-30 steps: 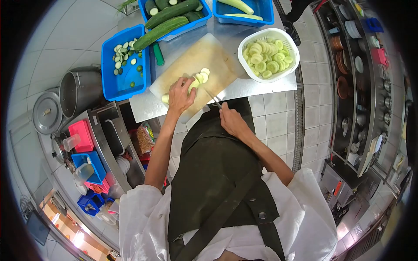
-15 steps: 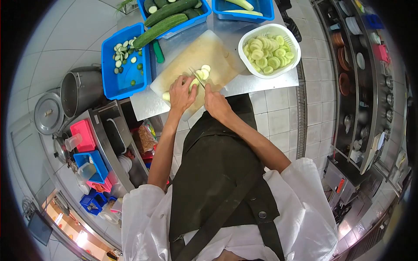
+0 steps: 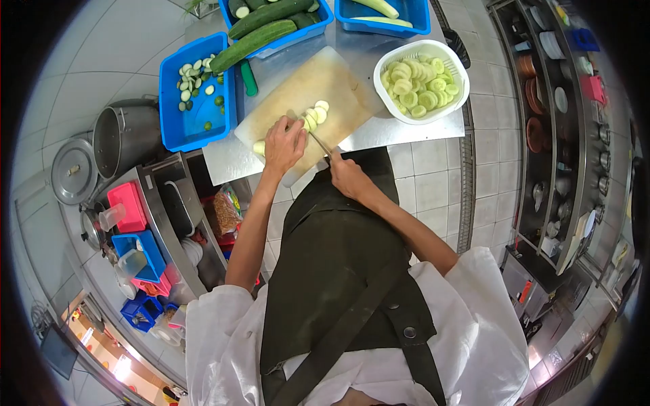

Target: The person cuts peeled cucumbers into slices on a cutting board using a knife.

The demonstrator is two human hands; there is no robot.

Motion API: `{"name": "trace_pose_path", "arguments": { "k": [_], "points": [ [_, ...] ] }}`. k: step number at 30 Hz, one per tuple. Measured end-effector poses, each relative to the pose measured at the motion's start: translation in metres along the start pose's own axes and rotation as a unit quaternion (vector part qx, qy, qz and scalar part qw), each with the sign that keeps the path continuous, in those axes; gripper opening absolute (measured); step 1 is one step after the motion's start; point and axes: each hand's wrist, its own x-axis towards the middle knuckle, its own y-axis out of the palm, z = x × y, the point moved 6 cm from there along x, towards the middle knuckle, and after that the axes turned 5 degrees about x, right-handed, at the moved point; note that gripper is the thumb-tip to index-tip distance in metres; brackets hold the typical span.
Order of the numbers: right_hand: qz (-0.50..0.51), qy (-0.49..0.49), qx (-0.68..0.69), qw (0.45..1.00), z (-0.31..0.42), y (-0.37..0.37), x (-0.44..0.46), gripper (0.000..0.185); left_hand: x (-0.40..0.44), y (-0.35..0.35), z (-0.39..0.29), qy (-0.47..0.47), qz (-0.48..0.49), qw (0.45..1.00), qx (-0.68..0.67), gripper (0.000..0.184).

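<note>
My left hand is closed over a peeled cucumber, whose pale end sticks out at its lower left. The fingers cover most of the cucumber's length. In my right hand is the handle of a knife. Its blade points up and left, with the tip close to my left fingertips. Several round cucumber slices lie in a leaning row just beyond the blade. All of this rests on a worn, pale cutting board, set at an angle on the metal table.
A white basket of cucumber slices stands at the right. Blue bins hold unpeeled cucumbers, peeled ones and cut ends with small limes. A green-handled tool lies left of the board. Shelves line the right.
My right hand has drawn the knife back toward my body and slightly right, away from the slices. My left hand stays on the cucumber, nearly in place.
</note>
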Motion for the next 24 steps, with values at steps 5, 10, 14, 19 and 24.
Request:
{"name": "trace_pose_path", "arguments": {
  "k": [5, 10, 14, 19, 24],
  "points": [
    [0.025, 0.053, 0.01, 0.998, 0.001, -0.035, -0.033, 0.026, -0.01, -0.014, 0.0, -0.005, -0.012, 0.999, 0.029, 0.03],
    [-0.078, 0.003, 0.01, 0.997, 0.02, -0.038, -0.007, 0.022, -0.013, -0.001, -0.005, -0.01, 0.004, 0.999, 0.042, 0.034],
    [-0.065, -0.005, -0.017, 0.998, 0.028, -0.032, 0.012, 0.02, -0.011, 0.001, -0.009, -0.014, 0.006, 0.999, 0.038, 0.032],
    [-0.041, 0.0, -0.036, 0.999, 0.036, -0.029, 0.017, 0.018, -0.009, 0.0, -0.009, -0.02, 0.009, 0.999, 0.047, 0.031],
    [-0.032, 0.02, -0.052, 0.998, 0.039, -0.024, 0.014, 0.019, -0.01, 0.0, -0.009, -0.027, 0.012, 0.999, 0.038, 0.03]
  ]
}}
